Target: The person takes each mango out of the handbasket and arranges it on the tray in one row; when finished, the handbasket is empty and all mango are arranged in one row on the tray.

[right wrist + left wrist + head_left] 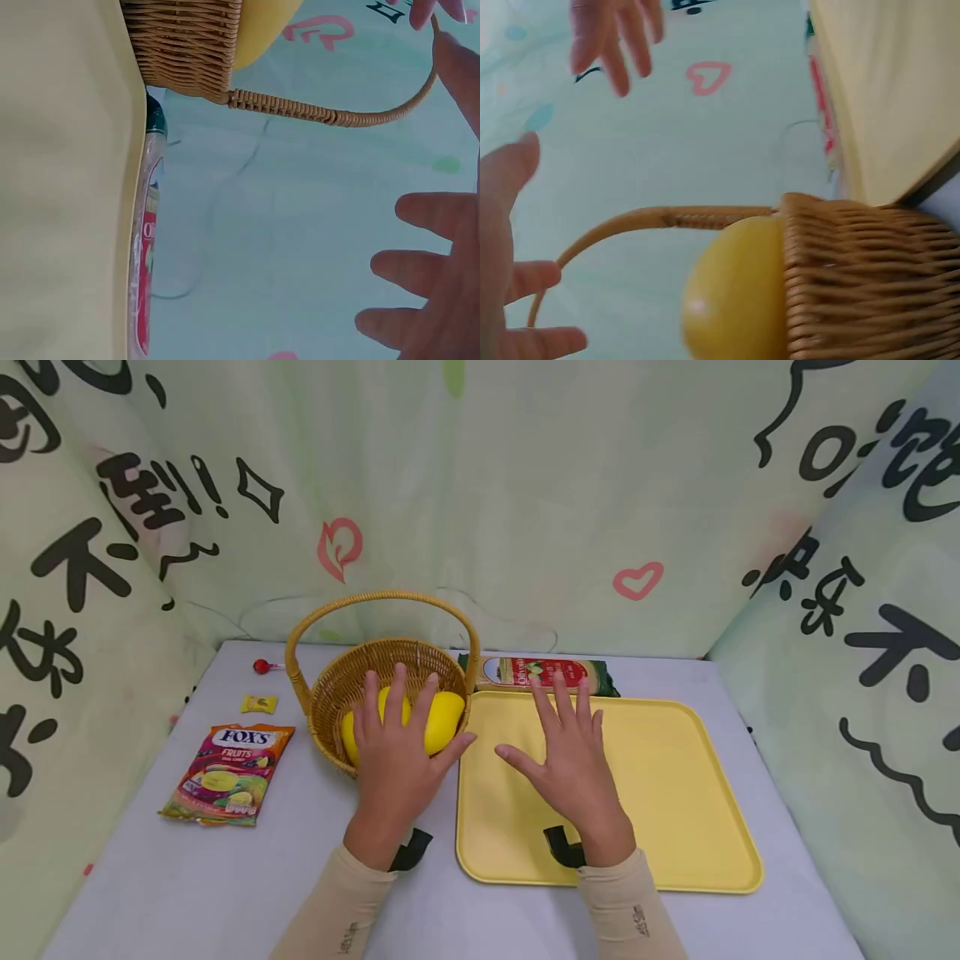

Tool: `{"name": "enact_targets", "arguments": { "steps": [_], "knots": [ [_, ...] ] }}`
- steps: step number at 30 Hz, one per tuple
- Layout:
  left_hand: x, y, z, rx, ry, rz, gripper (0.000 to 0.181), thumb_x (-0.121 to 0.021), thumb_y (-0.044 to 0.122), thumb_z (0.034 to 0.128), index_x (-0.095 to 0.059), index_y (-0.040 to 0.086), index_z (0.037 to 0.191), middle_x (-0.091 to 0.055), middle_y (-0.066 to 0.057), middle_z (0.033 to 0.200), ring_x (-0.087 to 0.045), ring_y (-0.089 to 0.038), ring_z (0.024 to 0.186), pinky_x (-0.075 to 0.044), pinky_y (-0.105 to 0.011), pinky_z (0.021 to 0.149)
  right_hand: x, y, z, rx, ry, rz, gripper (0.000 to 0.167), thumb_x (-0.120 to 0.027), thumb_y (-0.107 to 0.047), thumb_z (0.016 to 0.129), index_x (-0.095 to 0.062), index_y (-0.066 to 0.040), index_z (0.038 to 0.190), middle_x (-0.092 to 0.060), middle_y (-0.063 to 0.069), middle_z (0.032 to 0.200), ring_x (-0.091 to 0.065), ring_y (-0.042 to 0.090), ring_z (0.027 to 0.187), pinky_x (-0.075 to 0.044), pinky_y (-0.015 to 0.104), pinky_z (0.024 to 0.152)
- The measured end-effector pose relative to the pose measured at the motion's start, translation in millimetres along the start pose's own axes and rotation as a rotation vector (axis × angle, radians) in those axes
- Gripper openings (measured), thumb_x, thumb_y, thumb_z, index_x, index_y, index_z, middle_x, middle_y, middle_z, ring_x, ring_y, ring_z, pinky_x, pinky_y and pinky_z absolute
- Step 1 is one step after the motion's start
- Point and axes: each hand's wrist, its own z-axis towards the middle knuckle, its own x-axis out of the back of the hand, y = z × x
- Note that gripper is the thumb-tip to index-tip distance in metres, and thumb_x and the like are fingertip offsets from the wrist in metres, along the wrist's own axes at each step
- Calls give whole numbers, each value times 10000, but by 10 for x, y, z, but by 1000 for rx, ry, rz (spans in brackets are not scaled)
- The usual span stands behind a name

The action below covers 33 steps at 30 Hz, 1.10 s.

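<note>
In the head view my left hand (396,768) is spread above the near side of the wicker basket (330,697), which holds yellow rounded fruit (446,720). My right hand (576,768) is spread over the left part of the yellow tray (675,793). Both hands have their fingers apart and hold nothing. In the left wrist view, a yellow fruit (739,292) shows above the rim of the basket (870,277), apart from the left fingers (536,277). The right wrist view shows the right fingers (412,270) away from the basket (184,49).
A long clear-and-red package (540,672) lies behind the tray. On the left are a FOX'S candy bag (228,775), a small yellow wrapped candy (258,703) and a red lollipop (262,667). A printed curtain (525,510) stands around the table's back and sides.
</note>
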Motion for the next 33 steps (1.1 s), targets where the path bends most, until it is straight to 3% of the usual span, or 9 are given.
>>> {"name": "enact_targets", "arguments": {
  "steps": [3, 7, 10, 14, 18, 23, 26, 30, 33],
  "knots": [
    [138, -28, 10, -34, 147, -84, 580, -790, 483, 899, -698, 107, 1331, -656, -184, 1395, -567, -426, 1326, -527, -615, 1060, 58, -11, -33, 54, 143, 29, 856, -764, -525, 918, -464, -105, 1601, -388, 163, 1697, -257, 418, 1609, -269, 690, 1267],
    [286, -121, -55, -38, 257, -170, 322, -812, 307, 891, -728, 27, 1027, -734, -143, 978, -667, -322, 910, -621, -465, 772, 166, 21, -154, 166, 399, 65, 497, -839, -318, 885, -735, 12, 1242, -738, 191, 1290, -656, 391, 1249, -563, 575, 1048],
    [344, -245, -140, 53, 292, -246, 299, -834, 233, 880, -651, 7, 948, -660, -124, 814, -598, -233, 731, -569, -362, 632, 234, 68, -249, 230, 526, 81, 257, -858, -191, 840, -776, 6, 984, -797, 154, 1047, -728, 335, 995, -632, 498, 830],
    [385, -439, -255, 292, 303, -348, 346, -837, 212, 900, -563, 7, 955, -564, -105, 756, -488, -171, 686, -430, -209, 601, 272, 146, -368, 241, 559, 77, 144, -856, -126, 810, -740, -42, 812, -794, 94, 904, -731, 241, 841, -617, 390, 643],
    [443, -632, -338, 545, 184, -327, 385, -792, 310, 945, -559, 27, 1065, -591, -122, 866, -518, -211, 760, -417, -238, 650, 202, 246, -474, 199, 526, 89, 122, -859, -117, 817, -752, -60, 809, -774, 60, 834, -709, 180, 767, -597, 277, 606],
    [417, -884, -411, 704, 2, -291, 590, -764, 402, 948, -554, 28, 1354, -614, -189, 1305, -641, -346, 1035, -583, -454, 820, 27, 365, -570, 71, 454, 158, 100, -852, -116, 858, -768, -67, 882, -771, 37, 852, -691, 164, 739, -602, 259, 625],
    [350, -1029, -421, 829, -94, -512, 793, -744, 460, 962, -406, 115, 1591, -443, -196, 1607, -606, -393, 1267, -642, -476, 901, -74, 432, -612, -13, 419, 194, 105, -846, -133, 880, -769, -74, 922, -774, 25, 873, -682, 145, 737, -602, 234, 641],
    [254, -1173, -425, 1003, -196, -918, 862, -671, 463, 1018, -171, 312, 1704, -188, -104, 1773, -460, -385, 1487, -658, -475, 869, -147, 501, -644, -60, 421, 220, 107, -844, -128, 884, -775, -80, 951, -778, 19, 888, -664, 105, 737, -575, 158, 661],
    [199, -1231, -424, 1040, -212, -1128, 784, -592, 384, 1074, -120, 404, 1700, -133, -12, 1796, -349, -312, 1581, -594, -571, 994, -169, 533, -648, -74, 429, 237, 99, -841, -118, 886, -783, -81, 957, -781, 17, 889, -654, 79, 735, -548, 107, 674]
  ]
}}
